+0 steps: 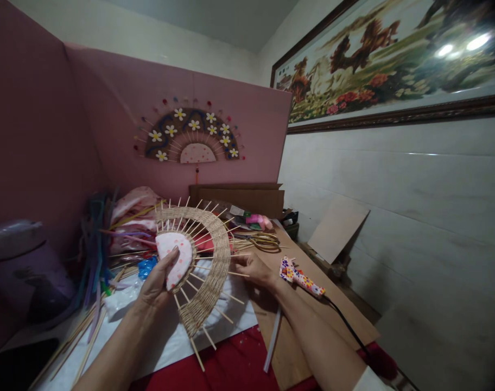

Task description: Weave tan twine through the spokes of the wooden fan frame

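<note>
My left hand is closed on a half-round woven fan, its thumb pressed over the pale, red-dotted padded half-disc at the centre. The fan is tilted, with a band of twisted straw cord woven through thin wooden sticks that fan outward past its edge. At the fan's right edge my right hand has its fingers bent and pinched around the protruding stick ends; the fingertips are partly hidden. Right of that hand lies a flower-patterned glue gun with a black cord. A translucent glue stick lies below my right forearm.
Gold-handled scissors lie behind the fan on a brown board. Loose sticks, coloured pipe cleaners and plastic bags crowd the left. A finished fan with flowers hangs on the pink panel. White paper covers red cloth.
</note>
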The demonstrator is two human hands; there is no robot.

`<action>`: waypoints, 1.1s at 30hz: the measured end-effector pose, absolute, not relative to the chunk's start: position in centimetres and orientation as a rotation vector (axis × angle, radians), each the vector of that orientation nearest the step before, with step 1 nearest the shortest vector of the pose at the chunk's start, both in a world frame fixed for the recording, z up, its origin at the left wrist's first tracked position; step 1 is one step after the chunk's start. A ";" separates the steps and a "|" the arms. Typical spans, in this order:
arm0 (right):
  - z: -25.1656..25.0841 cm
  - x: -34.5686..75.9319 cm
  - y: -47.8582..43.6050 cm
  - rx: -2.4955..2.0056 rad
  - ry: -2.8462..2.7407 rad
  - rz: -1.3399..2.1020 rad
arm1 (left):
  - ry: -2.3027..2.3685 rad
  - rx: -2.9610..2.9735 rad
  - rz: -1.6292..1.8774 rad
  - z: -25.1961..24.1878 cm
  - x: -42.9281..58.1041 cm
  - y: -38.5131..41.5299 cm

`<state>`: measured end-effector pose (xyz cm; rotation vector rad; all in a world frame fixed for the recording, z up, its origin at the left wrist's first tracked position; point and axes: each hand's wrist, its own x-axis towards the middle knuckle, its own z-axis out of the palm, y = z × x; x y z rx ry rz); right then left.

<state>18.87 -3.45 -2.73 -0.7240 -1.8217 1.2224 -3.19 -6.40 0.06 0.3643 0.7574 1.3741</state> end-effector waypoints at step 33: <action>-2.4 19.2 -3.6 -0.664 -1.451 1.593 | 0.742 0.357 1.384 0.3 -3.2 -6.3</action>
